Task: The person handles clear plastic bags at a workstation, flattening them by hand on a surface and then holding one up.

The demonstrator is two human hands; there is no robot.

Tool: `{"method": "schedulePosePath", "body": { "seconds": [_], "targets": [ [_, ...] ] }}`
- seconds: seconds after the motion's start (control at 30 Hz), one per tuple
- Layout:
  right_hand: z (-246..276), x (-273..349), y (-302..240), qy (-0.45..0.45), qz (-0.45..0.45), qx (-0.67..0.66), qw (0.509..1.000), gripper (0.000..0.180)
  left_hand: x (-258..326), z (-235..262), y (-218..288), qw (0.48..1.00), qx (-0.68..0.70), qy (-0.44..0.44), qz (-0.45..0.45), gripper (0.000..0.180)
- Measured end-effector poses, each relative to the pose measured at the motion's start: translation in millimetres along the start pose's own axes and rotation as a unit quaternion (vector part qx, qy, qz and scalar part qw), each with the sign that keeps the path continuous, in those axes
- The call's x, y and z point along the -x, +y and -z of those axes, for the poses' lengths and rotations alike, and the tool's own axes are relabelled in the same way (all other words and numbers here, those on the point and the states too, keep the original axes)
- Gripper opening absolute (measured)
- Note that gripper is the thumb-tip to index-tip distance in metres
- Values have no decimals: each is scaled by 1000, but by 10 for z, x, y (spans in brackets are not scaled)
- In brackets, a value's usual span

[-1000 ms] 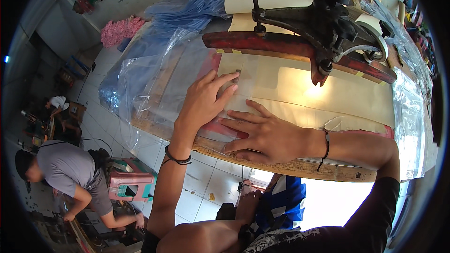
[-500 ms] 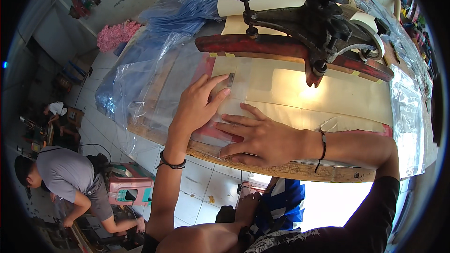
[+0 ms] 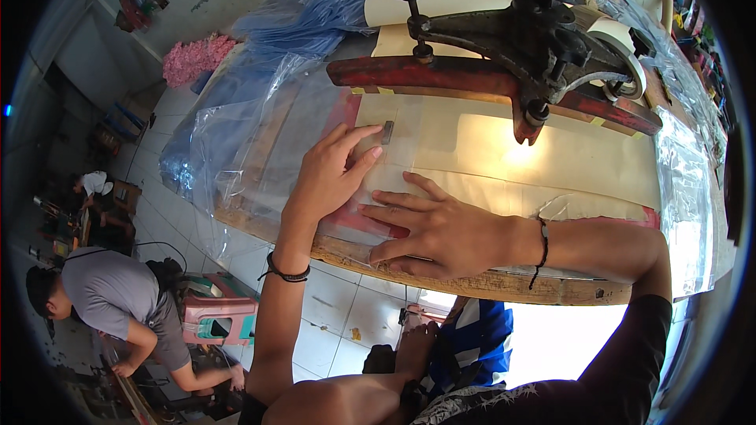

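My left hand (image 3: 329, 171) rests on a clear plastic sheet (image 3: 295, 130) with thumb and index finger stretched apart. Its fingertips lie just beside a small grey metal bar (image 3: 388, 133), which sits on the sheet over a cream-coloured backing (image 3: 465, 149). Nothing shows in this hand's grasp. Flat near the front edge of the worktable, my right hand (image 3: 449, 232) spreads its fingers over the plastic. Past both hands, the long red bar (image 3: 425, 75) of a black cast-metal press head (image 3: 543, 39) hangs above the backing.
Blue-tinted plastic sheets (image 3: 315, 12) are piled at the far left, close to a pink heap (image 3: 197, 59). More clear plastic (image 3: 685, 197) drapes over the right end of the worktable (image 3: 551, 287). At lower left, a co-worker (image 3: 114, 291) bends forward beside a pink and teal stool (image 3: 220, 319).
My left hand has shifted very slightly left, its fingertips drawing a little away from the metal bar. My right hand stays in place. The co-worker's arm at lower left has moved slightly.
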State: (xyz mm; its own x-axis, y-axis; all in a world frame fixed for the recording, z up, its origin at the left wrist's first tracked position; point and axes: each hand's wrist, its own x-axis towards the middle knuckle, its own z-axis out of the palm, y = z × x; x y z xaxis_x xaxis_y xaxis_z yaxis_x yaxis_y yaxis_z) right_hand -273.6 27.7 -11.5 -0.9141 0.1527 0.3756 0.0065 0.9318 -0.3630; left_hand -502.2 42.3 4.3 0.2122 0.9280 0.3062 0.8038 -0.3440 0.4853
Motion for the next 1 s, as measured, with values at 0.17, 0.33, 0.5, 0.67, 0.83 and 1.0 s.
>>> {"method": "schedulePosePath", "body": {
  "seconds": [0.17,0.33,0.5,0.67,0.83,1.0],
  "targets": [
    [-12,4,11,-3,-1,1,1000,32,0,5,-12,1000,-1,-3,-1,33],
    [-8,2,11,-3,-1,0,1000,32,6,7,-16,1000,2,-3,0,33],
    [2,-3,-4,-14,-15,-1,1000,32,4,-3,-22,1000,11,-2,-4,32],
    [2,-3,8,-3,0,4,1000,31,6,5,-36,1000,4,-5,-3,32],
    [-6,4,15,-2,0,7,1000,32,8,-4,-22,1000,7,-1,-3,33],
    [0,-2,12,-3,2,5,1000,32,9,5,-23,1000,3,-3,-4,33]
  ]
}}
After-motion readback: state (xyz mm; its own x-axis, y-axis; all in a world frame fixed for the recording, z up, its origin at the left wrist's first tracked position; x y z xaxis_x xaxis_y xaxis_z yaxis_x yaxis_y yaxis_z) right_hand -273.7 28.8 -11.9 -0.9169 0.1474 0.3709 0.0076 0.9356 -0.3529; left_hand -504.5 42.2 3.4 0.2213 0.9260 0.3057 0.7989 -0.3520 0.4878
